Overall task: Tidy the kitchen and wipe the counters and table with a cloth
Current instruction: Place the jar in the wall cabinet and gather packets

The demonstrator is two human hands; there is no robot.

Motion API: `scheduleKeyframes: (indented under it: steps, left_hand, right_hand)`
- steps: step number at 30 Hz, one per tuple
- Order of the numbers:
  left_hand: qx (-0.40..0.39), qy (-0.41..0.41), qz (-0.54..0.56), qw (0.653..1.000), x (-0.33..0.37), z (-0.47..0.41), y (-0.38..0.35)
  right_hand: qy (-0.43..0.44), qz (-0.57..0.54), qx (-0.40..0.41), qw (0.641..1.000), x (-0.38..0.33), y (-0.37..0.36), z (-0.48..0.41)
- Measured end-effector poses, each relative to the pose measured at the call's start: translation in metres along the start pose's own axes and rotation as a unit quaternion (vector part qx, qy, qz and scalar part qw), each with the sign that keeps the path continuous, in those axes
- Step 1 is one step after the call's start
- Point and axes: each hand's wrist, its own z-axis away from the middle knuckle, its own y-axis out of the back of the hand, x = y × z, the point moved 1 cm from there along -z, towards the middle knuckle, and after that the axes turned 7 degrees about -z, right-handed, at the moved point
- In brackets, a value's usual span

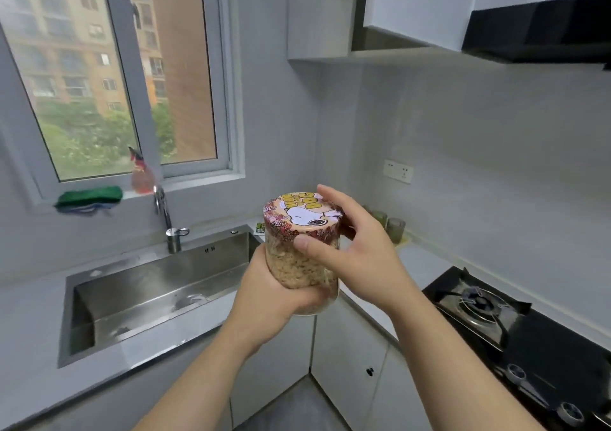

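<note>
The green cloth [88, 195] lies bunched on the window sill [198, 184] at far left, up out of the wet and well apart from me, so I judge the wiping is not yet begun. Just right of it a reddish bottle [142, 176] stands on the sill behind the tap [163, 212]. Below them the sink [158, 285] is let into the grey table [29, 315]. My left grip [274, 298] wraps the lower half of the jar [302, 265] from the left and beneath, carrying its weight and bracing it against turning. The jar hangs in the air off the table's inner corner, tilted a little toward me and full of something pale and grainy. My right grip [357, 248] is curled over the printed lid [304, 214], thumb pressed to its near wall and fingers hooked past the far edge. That is a twisting hold; whether it tightens or loosens I cannot tell, though tightening before putting it away seems likeliest. Behind that hand some glasses [395, 229] stand on the table by the wall, and the black hob [496, 315] lies at far right.
</note>
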Motion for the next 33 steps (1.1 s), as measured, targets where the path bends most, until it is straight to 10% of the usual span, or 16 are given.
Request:
scheduleKeyframes:
  steps: [33]
  left_hand:
    - [-0.135, -0.249, 0.196, 0.939, 0.102, -0.565, -0.073]
  right_hand:
    - [0.175, 0.115, 0.15, 0.966, 0.059, 0.123, -0.48]
